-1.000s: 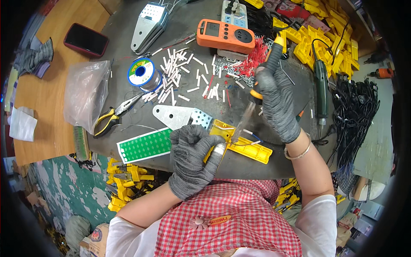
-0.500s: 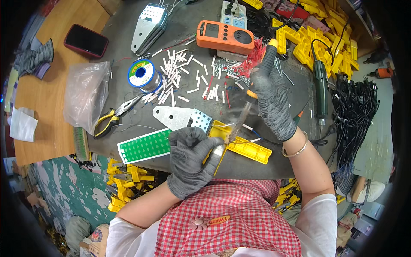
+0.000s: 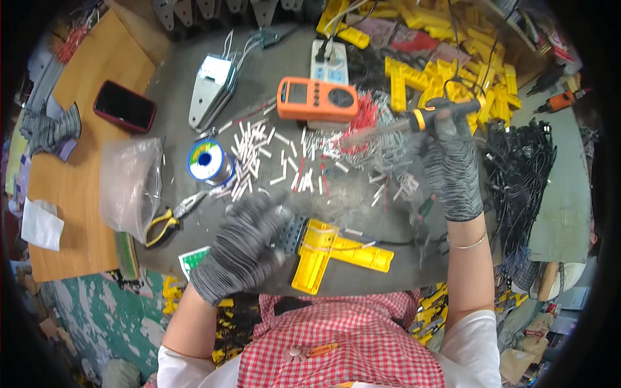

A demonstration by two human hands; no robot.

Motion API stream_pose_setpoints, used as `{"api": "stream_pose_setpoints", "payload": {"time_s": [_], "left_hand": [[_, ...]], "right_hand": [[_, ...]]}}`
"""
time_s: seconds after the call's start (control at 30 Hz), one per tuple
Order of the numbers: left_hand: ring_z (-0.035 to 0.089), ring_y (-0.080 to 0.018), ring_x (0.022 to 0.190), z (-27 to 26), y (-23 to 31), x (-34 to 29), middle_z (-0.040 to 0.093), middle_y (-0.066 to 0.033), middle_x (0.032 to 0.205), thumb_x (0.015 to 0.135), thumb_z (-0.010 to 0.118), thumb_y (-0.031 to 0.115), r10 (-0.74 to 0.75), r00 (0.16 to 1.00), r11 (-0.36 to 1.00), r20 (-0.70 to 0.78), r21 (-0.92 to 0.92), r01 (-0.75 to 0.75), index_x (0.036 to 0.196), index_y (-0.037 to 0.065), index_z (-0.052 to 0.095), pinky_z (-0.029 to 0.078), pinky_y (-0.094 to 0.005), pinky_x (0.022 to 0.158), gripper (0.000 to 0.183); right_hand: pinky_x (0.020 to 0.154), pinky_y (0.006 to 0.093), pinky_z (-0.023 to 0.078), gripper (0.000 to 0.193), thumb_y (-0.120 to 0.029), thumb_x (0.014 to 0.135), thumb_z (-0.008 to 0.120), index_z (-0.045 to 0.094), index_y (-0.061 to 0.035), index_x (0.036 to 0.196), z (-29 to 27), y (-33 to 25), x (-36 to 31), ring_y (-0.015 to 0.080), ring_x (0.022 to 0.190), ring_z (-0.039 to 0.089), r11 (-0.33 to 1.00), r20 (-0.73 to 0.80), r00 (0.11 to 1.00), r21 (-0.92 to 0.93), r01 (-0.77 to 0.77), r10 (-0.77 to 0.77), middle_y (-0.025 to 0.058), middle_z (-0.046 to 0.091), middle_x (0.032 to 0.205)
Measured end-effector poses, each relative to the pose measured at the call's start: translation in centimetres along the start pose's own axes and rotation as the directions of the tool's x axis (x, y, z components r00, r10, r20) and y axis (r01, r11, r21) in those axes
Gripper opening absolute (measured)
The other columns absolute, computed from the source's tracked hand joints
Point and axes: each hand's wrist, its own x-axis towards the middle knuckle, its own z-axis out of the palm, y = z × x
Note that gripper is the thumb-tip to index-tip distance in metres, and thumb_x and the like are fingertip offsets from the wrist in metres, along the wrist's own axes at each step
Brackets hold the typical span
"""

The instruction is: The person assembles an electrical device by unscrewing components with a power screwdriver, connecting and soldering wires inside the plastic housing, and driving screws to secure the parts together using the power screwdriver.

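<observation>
My right hand, in a grey knit glove, is closed around the dark, yellow-banded handle of a soldering iron. Its shaft points left and is smeared by motion. My left hand, gloved alike, holds nothing I can see; its fingers are somewhat apart and blurred beside the dotted end of a metal plate. That end meets a yellow plastic housing, and a second yellow piece extends right from it. Thin wires lie across the yellow parts. A green patterned card is partly covered by my left hand.
White sleeved pieces lie scattered mid-table near a solder spool, pliers and an orange meter. Yellow housings are heaped at the back right, black cables at right. A phone lies left.
My right hand has lifted the soldering iron away from the yellow housing and swung it to point left. My left hand has let go of the housing and moved left, over the green card.
</observation>
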Motion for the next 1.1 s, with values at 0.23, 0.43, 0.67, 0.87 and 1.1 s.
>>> {"api": "stream_pose_setpoints", "payload": {"time_s": [0.23, 0.43, 0.67, 0.87, 1.1], "left_hand": [[0.052, -0.0361, 0.115, 1.8, -0.2, -0.2, 0.057, -0.0147, 0.123, 0.062, 0.084, 0.035, -0.046, 0.983, 0.993, 0.176, 0.114, 0.026, 0.139, 0.018, 0.054, 0.04, -0.0481, 0.102, 0.084], [0.052, -0.0374, 0.114, 1.4, 0.9, -1.3, 0.057, -0.0151, 0.121, 0.061, 0.084, 0.035, -0.103, 0.98, 0.992, 0.17, 0.086, 0.09, 0.134, 0.012, 0.057, 0.041, -0.0494, 0.102, 0.081], [0.054, -0.0352, 0.114, 0.9, 2.5, 0.1, 0.058, -0.0174, 0.119, 0.073, 0.082, 0.028, -0.133, 0.988, 0.976, 0.079, -0.164, 0.144, 0.125, 0.007, 0.062, 0.041, -0.0453, 0.103, 0.06], [0.058, -0.0336, 0.104, 2.3, 3.5, 1.0, 0.064, -0.0143, 0.101, 0.079, 0.076, 0.017, -0.145, 0.979, 0.973, -0.145, -0.199, 0.114, 0.111, 0.004, 0.068, 0.042, -0.044, 0.098, 0.036], [0.059, -0.0319, 0.095, 3.9, 4.5, 1.9, 0.064, -0.0131, 0.097, 0.079, 0.075, 0.013, -0.143, 0.966, 0.982, -0.215, -0.152, 0.112, 0.104, 0.002, 0.068, 0.045, -0.0427, 0.091, 0.029]], "right_hand": [[0.083, 0.0301, 0.053, 0.03, -0.015, 0.089, 0.069, 0.063, -0.0045, 0.116, 0.4, 1.4, 7.3, 0.0202, 0.095, 0.068, 0.596, 0.191, 0.851, -0.639, 0.486, -0.49, 0.0085, 0.07, 0.106], [0.084, 0.0366, 0.053, 0.027, -0.016, 0.085, 0.069, 0.066, -0.0063, 0.111, 2.3, 2.1, 13.3, 0.0269, 0.095, 0.066, 0.067, 0.407, 0.705, -0.839, 0.54, -0.581, 0.013, 0.07, 0.1], [0.083, 0.0428, 0.054, 0.031, -0.025, 0.086, 0.066, 0.065, -0.0093, 0.114, 0.8, 1.9, 14.9, 0.0336, 0.093, 0.066, 0.323, 0.313, 0.811, -0.8, 0.506, -0.494, 0.0159, 0.07, 0.097], [0.081, 0.0411, 0.054, 0.031, -0.026, 0.086, 0.068, 0.066, -0.0089, 0.111, 3.5, 0.2, 14.8, 0.0339, 0.092, 0.067, 0.269, 0.375, 0.782, -0.79, 0.55, -0.498, 0.0164, 0.069, 0.094], [0.08, 0.0442, 0.054, 0.028, -0.018, 0.084, 0.071, 0.066, -0.0138, 0.111, 2.2, -0.3, 16.1, 0.0345, 0.09, 0.066, -0.137, 0.578, 0.674, -0.796, 0.589, -0.459, 0.015, 0.068, 0.094]]}}
